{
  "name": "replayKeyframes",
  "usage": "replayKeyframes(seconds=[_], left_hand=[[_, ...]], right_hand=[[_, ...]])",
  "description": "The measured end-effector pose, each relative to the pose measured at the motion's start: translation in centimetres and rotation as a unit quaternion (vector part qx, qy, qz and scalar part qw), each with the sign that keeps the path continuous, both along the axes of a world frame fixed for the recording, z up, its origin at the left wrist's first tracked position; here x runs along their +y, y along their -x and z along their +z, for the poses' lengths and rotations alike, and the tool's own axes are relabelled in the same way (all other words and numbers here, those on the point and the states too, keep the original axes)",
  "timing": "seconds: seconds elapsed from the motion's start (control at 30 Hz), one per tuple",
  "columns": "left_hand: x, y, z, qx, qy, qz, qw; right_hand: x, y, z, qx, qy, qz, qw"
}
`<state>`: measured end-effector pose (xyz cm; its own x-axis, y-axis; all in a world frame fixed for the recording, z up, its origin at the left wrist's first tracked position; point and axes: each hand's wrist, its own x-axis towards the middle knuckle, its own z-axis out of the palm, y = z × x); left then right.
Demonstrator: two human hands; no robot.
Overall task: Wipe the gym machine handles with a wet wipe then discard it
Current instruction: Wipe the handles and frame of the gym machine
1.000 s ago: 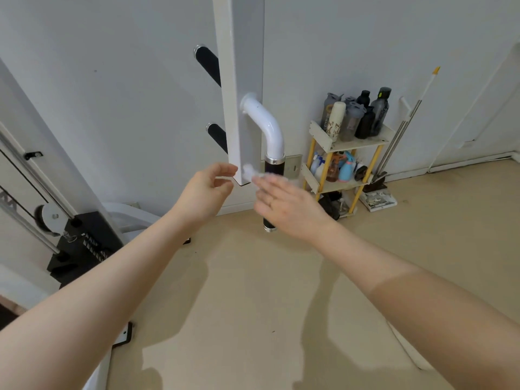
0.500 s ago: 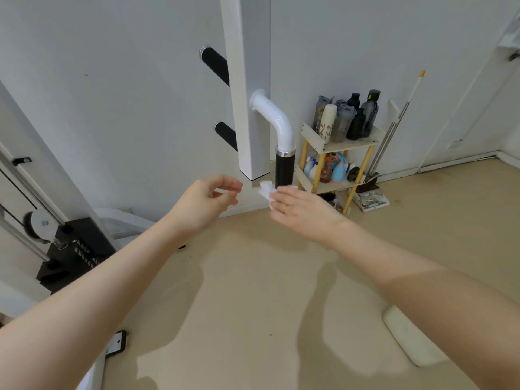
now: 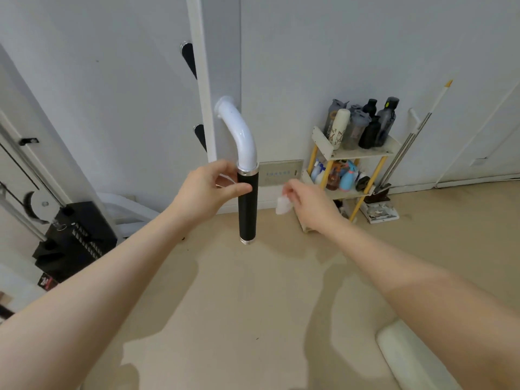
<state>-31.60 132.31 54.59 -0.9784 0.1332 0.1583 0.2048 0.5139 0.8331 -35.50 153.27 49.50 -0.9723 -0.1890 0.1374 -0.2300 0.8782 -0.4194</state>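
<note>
A white curved tube (image 3: 239, 133) comes off the white post (image 3: 222, 80) and ends in a hanging black handle grip (image 3: 247, 209). My left hand (image 3: 205, 190) curls round the top of that grip, its thumb across the front just below the chrome ring. To the right of the handle, and apart from it, my right hand (image 3: 309, 204) pinches a small crumpled white wet wipe (image 3: 282, 205) in its fingertips. Two more black handles (image 3: 188, 59) (image 3: 200, 135) stick out behind the post.
A yellow-legged shelf (image 3: 365, 153) with bottles stands by the wall at right, a mop (image 3: 408, 136) leaning beside it. A black weight stack (image 3: 76, 237) and cables are at left. A white pad (image 3: 408, 358) lies on the beige floor at lower right.
My left hand has moved up and right onto the black grip. My right hand has drawn away to the right of the handle with the wipe. The view has come closer.
</note>
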Motion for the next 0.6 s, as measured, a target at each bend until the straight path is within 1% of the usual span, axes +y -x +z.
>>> replayKeyframes(seconds=[0.03, 0.07, 0.1, 0.13, 0.17, 0.2, 0.27, 0.3, 0.33, 0.37, 0.43, 0.47, 0.5, 0.57, 0.6], left_hand=[[-0.1, 0.0, 0.1, -0.002, 0.001, 0.001, 1.0], [-0.2, 0.1, 0.2, 0.004, 0.001, 0.005, 1.0], [-0.2, 0.1, 0.2, 0.021, 0.002, 0.015, 1.0], [-0.1, 0.2, -0.1, 0.04, 0.001, 0.033, 0.999], [0.1, 0.2, -0.3, 0.056, -0.003, 0.05, 0.997], [0.3, 0.2, -0.6, 0.061, -0.011, 0.062, 0.996], [0.3, 0.1, -1.2, 0.04, -0.038, 0.071, 0.996], [0.2, 0.1, -1.4, 0.033, -0.047, 0.077, 0.995], [0.1, 0.1, -1.5, 0.036, -0.045, 0.086, 0.995], [0.1, 0.1, -1.5, 0.048, -0.034, 0.093, 0.994], [0.0, 0.0, -1.2, 0.075, -0.004, 0.092, 0.993], [0.1, 0.0, -1.0, 0.08, 0.007, 0.085, 0.993], [0.0, 0.0, -0.9, 0.082, 0.015, 0.078, 0.993], [-0.2, 0.1, -0.8, 0.078, 0.025, 0.069, 0.994], [-0.3, 0.2, -0.8, 0.073, 0.026, 0.067, 0.995]], right_hand=[[-1.4, 0.4, 1.2, -0.065, 0.21, -0.057, 0.974], [-2.9, 0.6, 2.4, -0.128, 0.411, -0.058, 0.901], [-4.3, 0.6, 3.5, -0.187, 0.549, -0.018, 0.814], [-5.4, 0.4, 3.9, -0.223, 0.621, 0.034, 0.751], [-5.9, 0.0, 3.5, -0.242, 0.644, 0.068, 0.722], [-6.1, -0.2, 2.6, -0.251, 0.621, 0.08, 0.738], [-5.7, -0.5, 0.8, -0.269, 0.499, 0.081, 0.82], [-5.4, -0.4, 0.0, -0.282, 0.457, 0.084, 0.839], [-5.3, -0.3, 0.0, -0.284, 0.456, 0.087, 0.839], [-5.3, -0.1, 0.5, -0.278, 0.5, 0.093, 0.815], [-5.7, 0.2, 1.8, -0.262, 0.636, 0.096, 0.719], [-5.7, 0.2, 1.6, -0.261, 0.661, 0.1, 0.697], [-5.7, -0.2, 1.1, -0.264, 0.646, 0.103, 0.709], [-5.5, -0.9, -0.8, -0.279, 0.523, 0.081, 0.802], [-5.5, -1.1, -1.3, -0.278, 0.481, 0.065, 0.829]])
